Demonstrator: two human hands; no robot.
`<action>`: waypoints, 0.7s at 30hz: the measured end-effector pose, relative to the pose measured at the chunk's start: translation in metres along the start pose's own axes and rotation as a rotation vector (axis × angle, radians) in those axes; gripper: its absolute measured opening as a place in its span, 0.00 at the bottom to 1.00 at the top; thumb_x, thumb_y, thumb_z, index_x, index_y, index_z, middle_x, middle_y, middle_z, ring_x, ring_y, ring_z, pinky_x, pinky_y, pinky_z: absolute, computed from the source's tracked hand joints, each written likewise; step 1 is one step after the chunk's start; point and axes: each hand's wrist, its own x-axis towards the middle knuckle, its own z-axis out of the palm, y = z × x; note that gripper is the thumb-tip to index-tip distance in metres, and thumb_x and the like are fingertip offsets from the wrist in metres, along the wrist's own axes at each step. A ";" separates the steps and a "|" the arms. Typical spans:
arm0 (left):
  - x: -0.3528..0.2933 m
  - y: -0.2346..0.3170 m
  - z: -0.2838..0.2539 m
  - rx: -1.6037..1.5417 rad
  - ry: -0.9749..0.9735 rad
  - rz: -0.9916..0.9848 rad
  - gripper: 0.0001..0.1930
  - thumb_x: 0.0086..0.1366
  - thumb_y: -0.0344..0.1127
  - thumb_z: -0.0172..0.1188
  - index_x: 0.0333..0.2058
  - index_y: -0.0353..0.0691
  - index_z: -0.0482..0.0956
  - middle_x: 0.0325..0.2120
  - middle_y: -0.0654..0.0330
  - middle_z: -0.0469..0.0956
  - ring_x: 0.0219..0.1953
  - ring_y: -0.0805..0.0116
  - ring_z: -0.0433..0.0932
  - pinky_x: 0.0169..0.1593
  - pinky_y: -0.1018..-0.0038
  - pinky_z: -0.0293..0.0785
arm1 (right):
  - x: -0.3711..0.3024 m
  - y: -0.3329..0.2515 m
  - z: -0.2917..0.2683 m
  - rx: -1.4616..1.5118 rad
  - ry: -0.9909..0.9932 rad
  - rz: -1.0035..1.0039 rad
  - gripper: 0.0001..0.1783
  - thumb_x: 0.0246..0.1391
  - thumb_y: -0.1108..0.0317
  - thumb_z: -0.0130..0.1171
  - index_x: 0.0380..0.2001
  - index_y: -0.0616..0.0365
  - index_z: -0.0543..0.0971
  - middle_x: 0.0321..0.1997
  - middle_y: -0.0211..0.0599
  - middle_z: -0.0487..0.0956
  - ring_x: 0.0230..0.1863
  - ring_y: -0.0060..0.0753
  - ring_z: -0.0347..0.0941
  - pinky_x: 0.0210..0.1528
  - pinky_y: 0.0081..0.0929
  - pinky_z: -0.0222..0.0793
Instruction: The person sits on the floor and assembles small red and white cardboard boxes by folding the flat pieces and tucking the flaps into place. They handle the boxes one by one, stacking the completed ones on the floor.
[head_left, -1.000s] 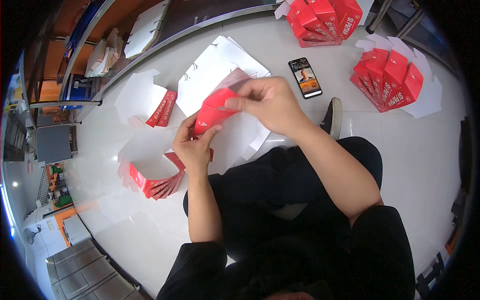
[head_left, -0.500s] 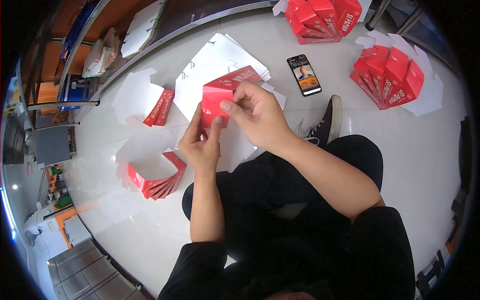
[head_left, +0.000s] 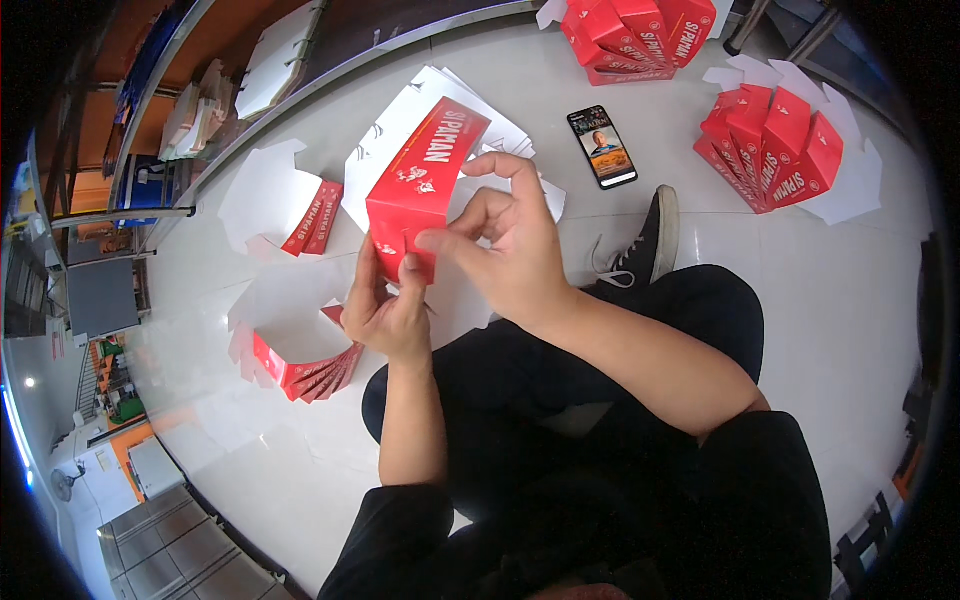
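Note:
A red folded paper food box (head_left: 412, 195) with white printing is held up in front of me, its long side tilted toward the upper right. Its lower end sits in my left hand (head_left: 392, 325), thumb on the near face and fingers behind it. My right hand (head_left: 515, 250) grips the box's right edge near the fold, the thumb pressed on the end panel and the index finger bent away from it. Beneath the box lies a stack of flat white carton sheets (head_left: 480, 110) on the floor.
Nested red boxes (head_left: 310, 380) and another small group (head_left: 315, 218) stand at left. Two bigger clusters, one at the top (head_left: 630, 45) and one at right (head_left: 775, 150), flank a phone (head_left: 602, 148). My shoe (head_left: 645, 245) is near the phone; a metal-edged shelf (head_left: 330, 70) runs along the far side.
The box has come lower and left, and its long printed side has turned more toward me. My right index finger has lifted and straightened somewhat; both hands moved slightly with the box.

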 end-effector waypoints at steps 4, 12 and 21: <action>-0.002 0.003 -0.002 0.028 -0.034 -0.106 0.25 0.56 0.24 0.70 0.52 0.23 0.77 0.41 0.47 0.84 0.41 0.66 0.84 0.45 0.73 0.80 | 0.001 0.000 0.000 -0.049 -0.019 0.154 0.22 0.50 0.75 0.71 0.46 0.66 0.72 0.27 0.36 0.79 0.28 0.22 0.78 0.34 0.20 0.72; 0.012 0.014 -0.004 0.125 -0.407 -0.166 0.39 0.56 0.22 0.65 0.67 0.35 0.62 0.46 0.49 0.82 0.40 0.63 0.85 0.40 0.75 0.82 | 0.017 -0.004 -0.022 -0.535 -0.359 -0.091 0.14 0.47 0.67 0.73 0.28 0.63 0.77 0.30 0.36 0.77 0.32 0.36 0.76 0.36 0.31 0.71; 0.030 0.009 -0.023 -0.139 -0.105 -0.413 0.39 0.62 0.21 0.60 0.69 0.43 0.52 0.52 0.43 0.74 0.48 0.61 0.80 0.41 0.65 0.86 | 0.010 0.006 -0.027 -0.751 -0.700 0.055 0.16 0.49 0.63 0.69 0.37 0.60 0.78 0.33 0.44 0.81 0.37 0.50 0.79 0.43 0.42 0.73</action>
